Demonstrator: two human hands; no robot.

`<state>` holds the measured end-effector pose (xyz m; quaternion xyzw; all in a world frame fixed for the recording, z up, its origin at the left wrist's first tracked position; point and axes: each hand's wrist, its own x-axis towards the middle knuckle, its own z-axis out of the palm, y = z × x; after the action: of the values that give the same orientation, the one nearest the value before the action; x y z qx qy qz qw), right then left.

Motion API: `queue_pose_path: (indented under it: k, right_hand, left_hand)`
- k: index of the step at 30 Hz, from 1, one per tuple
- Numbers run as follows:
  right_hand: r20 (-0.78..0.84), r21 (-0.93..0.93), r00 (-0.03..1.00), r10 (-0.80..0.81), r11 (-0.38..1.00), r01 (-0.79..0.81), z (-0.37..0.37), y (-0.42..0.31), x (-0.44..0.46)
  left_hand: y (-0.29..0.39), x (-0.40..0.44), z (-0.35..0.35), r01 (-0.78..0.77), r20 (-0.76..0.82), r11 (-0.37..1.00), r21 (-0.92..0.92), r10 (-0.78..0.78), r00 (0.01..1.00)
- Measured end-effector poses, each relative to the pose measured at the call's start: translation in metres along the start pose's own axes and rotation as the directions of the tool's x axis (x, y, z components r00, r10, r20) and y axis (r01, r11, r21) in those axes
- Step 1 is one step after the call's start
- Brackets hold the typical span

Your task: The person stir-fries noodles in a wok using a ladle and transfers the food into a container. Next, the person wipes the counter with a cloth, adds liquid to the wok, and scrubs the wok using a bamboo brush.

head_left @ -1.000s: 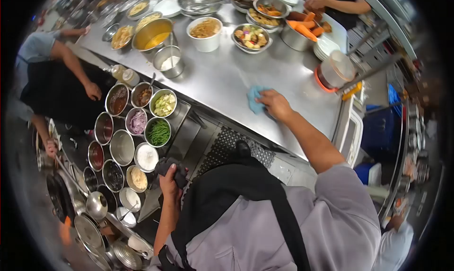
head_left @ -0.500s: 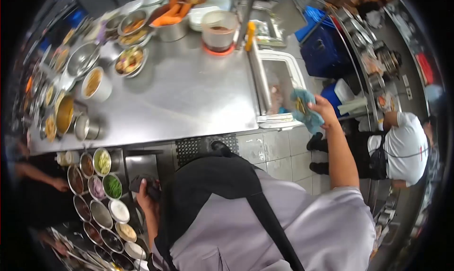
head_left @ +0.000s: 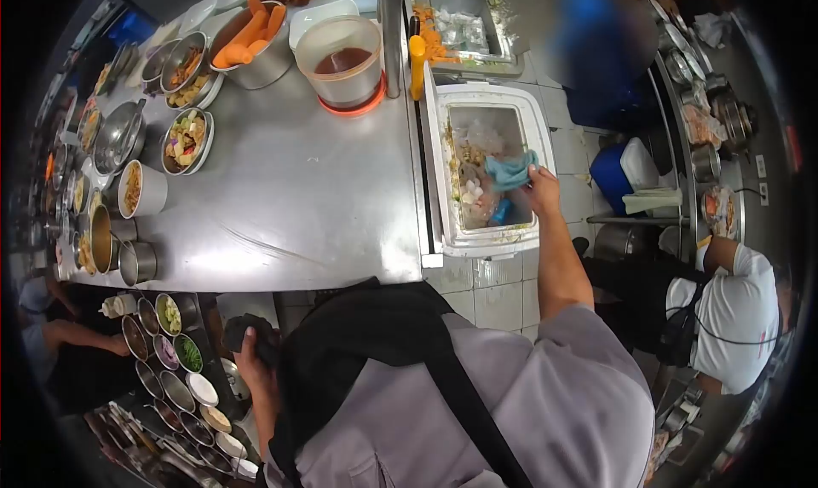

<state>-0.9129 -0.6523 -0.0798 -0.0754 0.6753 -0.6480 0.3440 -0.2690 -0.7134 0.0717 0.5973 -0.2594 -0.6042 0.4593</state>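
Observation:
My right hand (head_left: 543,190) is closed on a teal cloth (head_left: 511,173), which hangs over the open mouth of a white-rimmed bin (head_left: 535,117). Food scraps and crumpled plastic (head_left: 477,143) lie inside the bin. Down at my left side, my left hand (head_left: 253,369) grips a dark, bunched-up cloth (head_left: 247,334) beside the rows of ingredient tins. Its fingers are partly hidden behind that cloth.
A steel table (head_left: 324,207) stands in front, holding a pot of carrots (head_left: 256,66), a tub of dark liquid (head_left: 342,62) and several bowls. Ingredient tins (head_left: 177,392) line the lower left. A co-worker in a white shirt (head_left: 737,317) stands at right, another person's arm (head_left: 81,336) at left.
My right hand has carried the teal cloth to the left, over the bin's opening. My left hand keeps the dark cloth. The view has shifted, showing more of the bin.

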Motion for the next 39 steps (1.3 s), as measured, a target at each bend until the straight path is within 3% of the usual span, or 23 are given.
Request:
queue_pose_path:
  k: [1,3,4,5,6,8,9,10,11,12,14,16,18,22,24,25,26,27,28,30,34,36,39]
  right_hand:
    - [0.007,-0.003,1.000,0.007,1.000,-0.007,-0.001,-0.001,0.005]
    - [-0.149,-0.133,0.987,0.056,0.988,-0.077,-0.010,-0.007,0.005]
    - [0.060,-0.151,0.998,0.037,0.988,-0.028,-0.013,-0.018,0.004]
    - [0.019,-0.470,0.994,-0.107,0.877,0.103,-0.020,-0.020,0.003]
    - [0.044,-0.733,0.966,-0.255,0.649,0.205,-0.021,-0.022,0.004]
    - [0.234,-0.716,0.830,-0.506,0.487,0.500,0.002,-0.050,-0.015]
    - [0.270,-0.736,0.843,-0.465,0.465,0.492,0.023,-0.081,-0.040]
    - [0.266,-0.630,0.878,-0.399,0.617,0.471,0.055,-0.115,-0.076]
    - [0.326,-0.621,0.856,-0.400,0.593,0.513,0.065,-0.135,-0.090]
    - [0.340,-0.508,0.833,-0.437,0.660,0.554,0.086,-0.153,-0.109]
    - [0.490,-0.453,0.808,-0.327,0.697,0.557,0.128,-0.193,-0.156]
    - [0.580,-0.415,0.750,-0.318,0.677,0.608,0.163,-0.196,-0.180]
    - [0.755,-0.319,0.625,-0.200,0.721,0.616,0.199,-0.193,-0.194]
    - [0.767,-0.375,0.641,-0.033,0.786,0.491,0.250,-0.150,-0.180]
    - [0.800,-0.490,0.593,-0.089,0.474,0.732,0.255,-0.127,-0.178]
    - [0.815,-0.477,0.574,-0.080,0.470,0.743,0.256,-0.110,-0.175]
    - [0.922,-0.346,0.387,-0.023,0.402,0.848,0.257,-0.091,-0.173]
    - [0.982,-0.190,0.185,0.047,0.342,0.920,0.259,-0.075,-0.171]
    - [0.985,-0.171,0.163,0.052,0.338,0.926,0.266,-0.063,-0.177]
    - [0.999,0.028,-0.022,0.039,-0.153,0.988,0.290,-0.033,-0.196]
    - [0.999,0.037,-0.043,-0.027,-0.180,0.983,0.417,0.024,-0.206]
    - [0.989,0.128,-0.141,-0.047,-0.213,0.969,0.508,0.054,-0.213]
    - [0.988,0.143,-0.150,-0.042,-0.143,0.979,0.618,0.086,-0.239]
  left_hand:
    - [-0.003,0.000,-0.003,-0.033,0.042,0.999,0.040,0.031,0.999]
    - [-0.005,-0.006,-0.003,-0.001,0.007,0.999,0.035,0.001,1.000]
    - [-0.005,-0.005,0.002,0.010,-0.029,1.000,0.009,-0.009,1.000]
    - [-0.008,-0.005,0.000,0.013,-0.044,1.000,0.011,-0.013,0.999]
    - [-0.013,-0.003,-0.004,0.061,-0.070,0.998,-0.007,-0.062,0.996]
    - [-0.003,0.000,0.002,0.045,-0.152,0.996,-0.076,-0.056,0.987]
    - [0.003,-0.006,0.013,0.014,-0.200,0.995,-0.102,-0.034,0.979]
    - [0.006,-0.009,0.012,-0.010,-0.252,0.994,-0.111,-0.018,0.968]
    - [0.009,-0.010,0.013,-0.051,-0.191,0.989,-0.141,0.024,0.981]
    - [0.011,-0.010,0.007,-0.088,-0.120,0.981,-0.175,0.067,0.990]
    - [0.008,-0.015,-0.010,-0.128,-0.118,0.972,-0.197,0.106,0.987]
    - [-0.006,-0.017,-0.032,-0.171,-0.106,0.960,-0.224,0.150,0.983]
    - [-0.016,-0.026,-0.056,-0.159,-0.168,0.954,-0.255,0.118,0.979]
    - [-0.031,-0.060,-0.089,-0.154,-0.336,0.940,-0.304,0.046,0.941]
    - [-0.043,-0.078,-0.105,-0.188,-0.440,0.923,-0.336,0.023,0.898]
    - [-0.049,-0.087,-0.113,-0.209,-0.512,0.913,-0.351,0.000,0.859]
    - [-0.056,-0.098,-0.128,-0.212,-0.430,0.918,-0.336,0.051,0.901]
    - [-0.061,-0.108,-0.132,-0.224,-0.447,0.912,-0.343,0.051,0.893]
    - [-0.064,-0.117,-0.135,-0.246,-0.524,0.905,-0.347,0.031,0.851]
    - [-0.070,-0.134,-0.136,-0.293,-0.647,0.871,-0.395,-0.037,0.762]
    - [-0.095,-0.158,-0.147,-0.258,-0.687,0.894,-0.367,-0.073,0.723]
    - [-0.089,-0.168,-0.135,-0.262,-0.723,0.892,-0.370,-0.099,0.684]
    - [-0.081,-0.178,-0.112,-0.264,-0.761,0.890,-0.373,-0.130,0.636]
